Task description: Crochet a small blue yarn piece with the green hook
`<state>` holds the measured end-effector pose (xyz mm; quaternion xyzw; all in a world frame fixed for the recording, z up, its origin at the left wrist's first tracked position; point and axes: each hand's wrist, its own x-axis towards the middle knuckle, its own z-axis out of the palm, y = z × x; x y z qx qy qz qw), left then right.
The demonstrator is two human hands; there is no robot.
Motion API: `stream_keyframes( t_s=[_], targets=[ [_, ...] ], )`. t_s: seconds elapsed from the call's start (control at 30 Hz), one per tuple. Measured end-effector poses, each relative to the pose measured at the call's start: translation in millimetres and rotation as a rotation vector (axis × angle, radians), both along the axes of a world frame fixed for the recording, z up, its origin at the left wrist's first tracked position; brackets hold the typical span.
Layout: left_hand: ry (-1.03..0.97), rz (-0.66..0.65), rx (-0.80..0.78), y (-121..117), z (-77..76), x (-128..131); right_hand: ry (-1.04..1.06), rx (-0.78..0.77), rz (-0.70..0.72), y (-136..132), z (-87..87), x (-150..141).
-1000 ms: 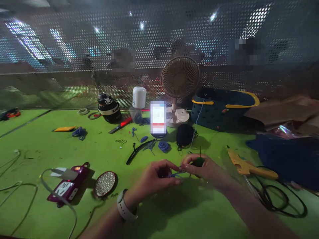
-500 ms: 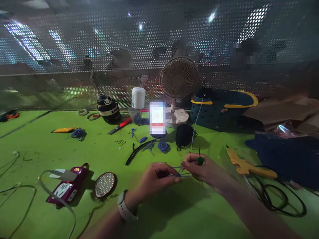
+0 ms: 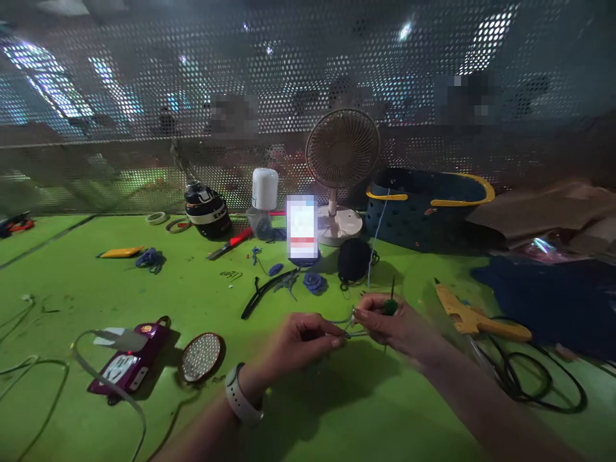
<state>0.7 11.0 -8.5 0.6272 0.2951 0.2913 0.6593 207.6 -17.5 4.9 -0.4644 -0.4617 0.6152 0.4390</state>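
Over the green table (image 3: 144, 289), my left hand (image 3: 301, 343) is closed in a pinch on a small piece of blue yarn work (image 3: 347, 326). My right hand (image 3: 397, 324) is closed round a green-handled crochet hook (image 3: 390, 303) whose tip meets the yarn between the two hands. A thin blue yarn strand (image 3: 376, 237) rises from the hands to the dark blue basket (image 3: 423, 208) at the back. A white watch sits on my left wrist.
A phone (image 3: 302, 229), a small fan (image 3: 341, 173), a white bottle (image 3: 264, 192) and a black yarn ball (image 3: 353, 260) stand behind the hands. A yellow glue gun (image 3: 474, 317) with black cable lies right. A purple case (image 3: 128, 359) and a round mirror (image 3: 202, 356) lie left.
My hands have drawn slightly apart, and the right hand with the hook has shifted a little right and up. The yarn loop now stretches between them.
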Motion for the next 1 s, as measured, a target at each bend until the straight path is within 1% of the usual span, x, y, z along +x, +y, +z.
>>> stream_keyframes(
  t_s=[0.1,0.23,0.3,0.4,0.5,0.6,0.7,0.77,0.83,0.93,1.0],
  targets=[
    [-0.019,0.0,-0.016,0.4,0.3,0.0,0.126,-0.073,-0.015,-0.2,-2.2,-4.9],
    [-0.012,0.0,-0.013,1.1,-3.4,0.8,0.163,-0.106,-0.065,0.4,-1.4,-7.8],
    [-0.007,-0.004,-0.025,1.6,-6.9,1.7,0.111,-0.103,-0.049,0.5,-1.1,-6.8],
    [-0.022,0.032,-0.071,2.4,-10.4,3.4,-0.047,-0.103,0.005,-0.1,0.3,-5.1],
    [-0.041,0.091,-0.112,2.6,-7.8,4.6,-0.145,-0.092,0.026,-0.6,3.6,-5.3],
    [-0.031,0.155,-0.147,1.5,-1.0,4.6,-0.256,0.017,0.029,0.4,7.0,-5.7],
    [-0.037,0.208,-0.189,-0.6,3.4,4.7,-0.356,0.191,-0.061,2.3,9.2,-4.7],
    [-0.041,0.204,-0.2,-1.9,3.4,5.5,-0.37,0.248,-0.127,3.0,9.9,-4.3],
    [-0.048,0.179,-0.195,-2.4,1.6,6.8,-0.326,0.218,-0.138,2.8,9.8,-5.2],
    [-0.061,0.162,-0.148,-1.7,-1.8,8.9,-0.125,0.043,-0.109,1.3,8.8,-8.9],
    [-0.042,0.158,-0.099,-1.0,-3.2,9.5,0.014,-0.069,-0.128,0.6,8.4,-11.7]
  ],
)
